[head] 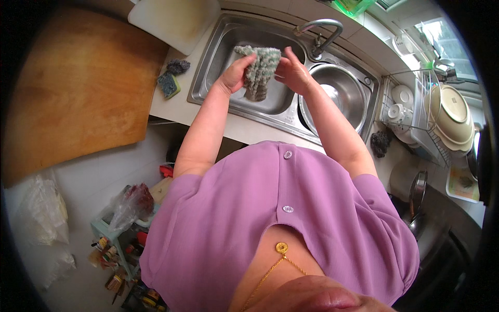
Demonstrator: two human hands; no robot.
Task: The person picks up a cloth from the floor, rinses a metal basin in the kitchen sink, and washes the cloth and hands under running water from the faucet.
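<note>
A crumpled grey-green and white cloth (262, 72) hangs over the left basin of a stainless steel double sink (237, 37). My left hand (236, 73) grips its left side, with the thumb lying on the fabric. On the other side is my right hand (292, 72), fingers apart and raised beside the cloth's right edge; whether those fingertips touch it is hard to tell. Behind my right hand arches the metal faucet (327, 29). In the right basin sits a round steel bowl (349, 89), partly hidden by my right forearm.
A sponge (169, 84) and a dark scouring pad (178, 66) lie left of the sink. A wooden board (82, 93) and a white cutting board (175, 23) flank them. At right stand a wire dish rack (413, 124) with crockery, another dark scourer (380, 143) and pans (418, 191).
</note>
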